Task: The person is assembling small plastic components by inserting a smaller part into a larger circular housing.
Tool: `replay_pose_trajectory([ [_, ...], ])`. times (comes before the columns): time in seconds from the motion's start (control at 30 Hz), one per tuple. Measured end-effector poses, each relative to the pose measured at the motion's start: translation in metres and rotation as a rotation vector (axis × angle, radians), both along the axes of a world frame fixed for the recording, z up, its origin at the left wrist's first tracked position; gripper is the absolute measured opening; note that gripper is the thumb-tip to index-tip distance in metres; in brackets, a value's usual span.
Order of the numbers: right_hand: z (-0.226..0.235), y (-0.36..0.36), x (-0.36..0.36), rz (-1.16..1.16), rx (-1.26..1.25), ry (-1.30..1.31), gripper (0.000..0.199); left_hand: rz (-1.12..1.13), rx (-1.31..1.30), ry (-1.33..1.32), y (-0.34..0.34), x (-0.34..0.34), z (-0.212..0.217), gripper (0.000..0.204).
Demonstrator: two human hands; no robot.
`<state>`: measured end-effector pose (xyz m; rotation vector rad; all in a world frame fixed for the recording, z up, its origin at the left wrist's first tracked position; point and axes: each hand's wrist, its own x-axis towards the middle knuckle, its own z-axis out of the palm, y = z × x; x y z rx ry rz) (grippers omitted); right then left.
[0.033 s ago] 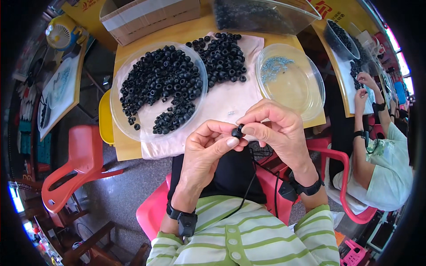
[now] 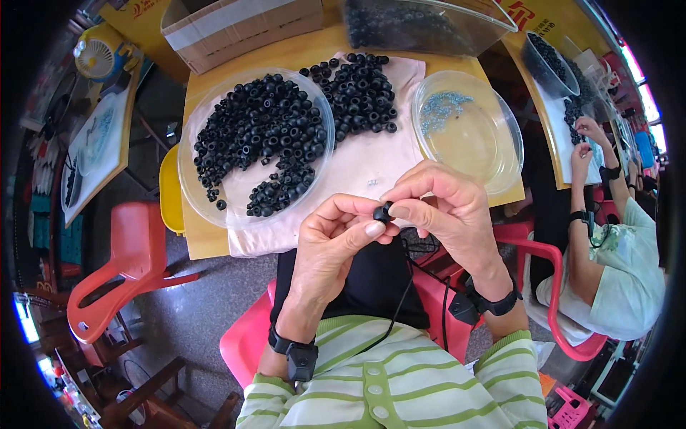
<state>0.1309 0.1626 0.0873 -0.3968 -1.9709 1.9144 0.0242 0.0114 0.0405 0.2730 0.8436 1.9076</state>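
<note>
Above my lap, close to the table's front edge, both hands meet at a small round black piece (image 2: 381,214). My left hand (image 2: 323,243) is closed, pinching it between thumb and fingers. From the other side, my right hand (image 2: 446,204) pinches its edge; whether those fingertips hold a second, tiny part is hidden. Beyond the left hand, a clear round tub (image 2: 239,187) holds many black pieces with holes. More black pieces (image 2: 361,100) are heaped on a pale pink cloth (image 2: 368,154). Small silvery bits (image 2: 372,183) lie on the cloth just beyond my fingers.
At the right, a second clear tub (image 2: 493,143) contains tiny bluish bits (image 2: 443,109). A cardboard box (image 2: 243,36) and a clear bin (image 2: 429,28) stand at the back. A red chair (image 2: 136,243) is at left; a co-worker (image 2: 607,264) sits at right.
</note>
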Motion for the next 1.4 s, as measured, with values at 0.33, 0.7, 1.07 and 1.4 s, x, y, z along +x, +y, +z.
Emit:
replay_pose_trajectory([
  [0.33,-0.005,-0.001,0.001,-0.043,0.470,0.101,0.012,-0.137,0.103,-0.290,-0.001,0.001,-0.009,0.012],
  [0.7,0.004,-0.005,0.000,-0.044,0.969,0.255,0.032,-0.217,0.081,-0.520,-0.001,0.002,-0.003,0.008],
  [1.07,0.025,0.023,-0.031,0.111,0.991,0.116,0.029,-0.067,0.042,-0.125,0.011,-0.019,0.004,0.012],
  [1.4,0.064,0.230,-0.114,-0.541,1.201,-0.336,0.038,0.396,-0.750,1.264,-0.005,-0.094,0.014,0.013],
])
